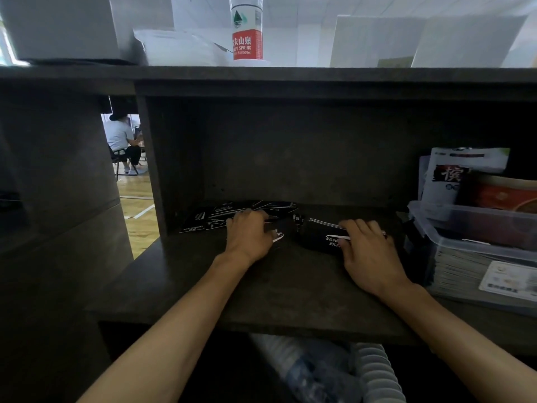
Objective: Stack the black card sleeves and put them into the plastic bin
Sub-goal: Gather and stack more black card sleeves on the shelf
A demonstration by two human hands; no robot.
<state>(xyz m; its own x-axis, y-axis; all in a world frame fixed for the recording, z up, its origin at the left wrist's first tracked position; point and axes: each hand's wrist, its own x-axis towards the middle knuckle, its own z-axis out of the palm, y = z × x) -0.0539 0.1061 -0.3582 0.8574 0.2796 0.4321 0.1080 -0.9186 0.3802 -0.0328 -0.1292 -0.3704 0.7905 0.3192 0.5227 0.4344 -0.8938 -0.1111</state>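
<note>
On the dark grey wooden desk shelf, loose black card sleeves with white print lie scattered near the back wall. The left hand rests palm-down on them, fingers spread and pressing flat on the nearest sleeves. Just beside it, the right hand grips a small gathered stack of black card sleeves, thumb at the near edge and fingers curled over the far side. The clear plastic bin stands at the right end of the shelf, near the right hand, with bundled papers visible through its wall and printed packets rising from it. A red-labelled water bottle stands on the shelf top.
</note>
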